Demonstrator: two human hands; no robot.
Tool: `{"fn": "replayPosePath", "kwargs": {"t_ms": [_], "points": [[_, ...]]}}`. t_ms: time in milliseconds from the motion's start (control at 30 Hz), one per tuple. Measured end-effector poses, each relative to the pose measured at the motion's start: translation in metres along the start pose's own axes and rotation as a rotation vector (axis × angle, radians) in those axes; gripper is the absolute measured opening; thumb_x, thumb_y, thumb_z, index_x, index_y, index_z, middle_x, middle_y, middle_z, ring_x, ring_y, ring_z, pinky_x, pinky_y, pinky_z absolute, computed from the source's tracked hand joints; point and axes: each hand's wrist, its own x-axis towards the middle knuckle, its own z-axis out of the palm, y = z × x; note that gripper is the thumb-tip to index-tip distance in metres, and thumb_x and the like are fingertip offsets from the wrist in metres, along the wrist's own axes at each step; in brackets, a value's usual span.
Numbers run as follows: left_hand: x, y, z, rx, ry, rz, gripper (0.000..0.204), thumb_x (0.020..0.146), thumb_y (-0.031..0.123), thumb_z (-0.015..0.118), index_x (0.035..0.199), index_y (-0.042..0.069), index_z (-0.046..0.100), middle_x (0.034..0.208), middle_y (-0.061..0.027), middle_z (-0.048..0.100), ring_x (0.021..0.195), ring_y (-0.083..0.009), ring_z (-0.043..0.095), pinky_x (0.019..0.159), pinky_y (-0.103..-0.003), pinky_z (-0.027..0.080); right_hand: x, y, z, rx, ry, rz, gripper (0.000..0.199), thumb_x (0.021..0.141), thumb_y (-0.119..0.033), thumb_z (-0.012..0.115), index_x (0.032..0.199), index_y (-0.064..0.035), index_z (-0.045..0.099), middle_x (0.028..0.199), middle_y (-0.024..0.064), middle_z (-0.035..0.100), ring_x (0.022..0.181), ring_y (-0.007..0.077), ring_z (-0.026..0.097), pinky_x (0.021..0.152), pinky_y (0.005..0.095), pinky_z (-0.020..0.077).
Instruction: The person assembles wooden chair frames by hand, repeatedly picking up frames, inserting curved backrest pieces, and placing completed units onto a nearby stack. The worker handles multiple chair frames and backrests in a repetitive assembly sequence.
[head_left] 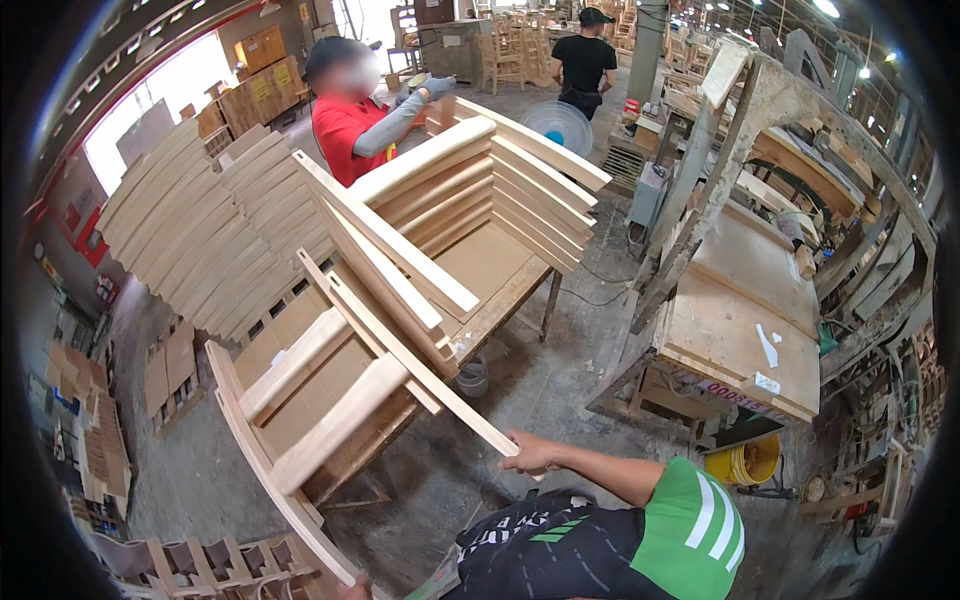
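A pale wooden chair frame [340, 428], with two long posts joined by two thick crosspieces, lies tilted over the near end of a worktable. My right hand [530, 453] is closed round the end of its right post. At the picture's lower edge, my left hand [357, 588] grips the end of its curved left post; most of that hand is cut off. Just beyond stands a stack of similar frames [425, 190] on the worktable [480, 325], their slats layered over one another.
A person in red [350, 125] with grey sleeves works across the stack. Curved wooden pieces [190, 230] are piled at the left. On the right stands a bench [745, 310] under a metal frame, with a yellow bucket [745, 462] below. Another person [584, 65] stands farther back.
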Motion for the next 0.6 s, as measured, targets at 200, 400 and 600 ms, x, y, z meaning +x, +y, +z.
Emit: {"fn": "replayPosePath", "kwargs": {"t_ms": [200, 400, 600], "points": [[-0.012, 0.12, 0.039, -0.274, -0.061, -0.495, 0.05, 0.1, 0.038, 0.061, 0.135, 0.001, 0.06, 0.121, -0.0111, 0.062, 0.11, -0.0264, 0.057, 0.097, -0.042, 0.045, 0.048, -0.009, -0.002, 0.047, 0.115, 0.096, 0.054, 0.085, -0.031, 0.085, 0.118, 0.0016, 0.058, 0.089, 0.0108, 0.066, 0.068, 0.0171, 0.061, 0.058, 0.0359, 0.0491], [0.065, 0.055, 0.052, -0.242, 0.079, -0.286, 0.03, 0.095, 0.028, 0.07, 0.11, 0.003, 0.061, 0.071, -0.0105, 0.059, 0.054, -0.0228, 0.06, 0.049, -0.036, 0.051, 0.038, -0.024, 0.0, -0.353, 0.39, 0.008, 0.055, 0.084, -0.039, 0.083, 0.118, 0.0, 0.065, 0.107, 0.0216, 0.073, 0.1, 0.0375, 0.071, 0.085, 0.0458, 0.0544], [0.018, -0.013, 0.051, -0.283, -0.021, -0.391, 0.056, 0.102, 0.058, 0.058, 0.123, 0.007, 0.065, 0.092, -0.0084, 0.064, 0.084, -0.0228, 0.061, 0.079, -0.043, 0.052, -0.03, -0.026, -0.009, -0.343, 0.41, -0.151, 0.056, 0.086, -0.037, 0.079, 0.124, -0.0004, 0.064, 0.111, 0.0248, 0.072, 0.103, 0.0414, 0.07, 0.089, 0.0478, 0.0548]]}}
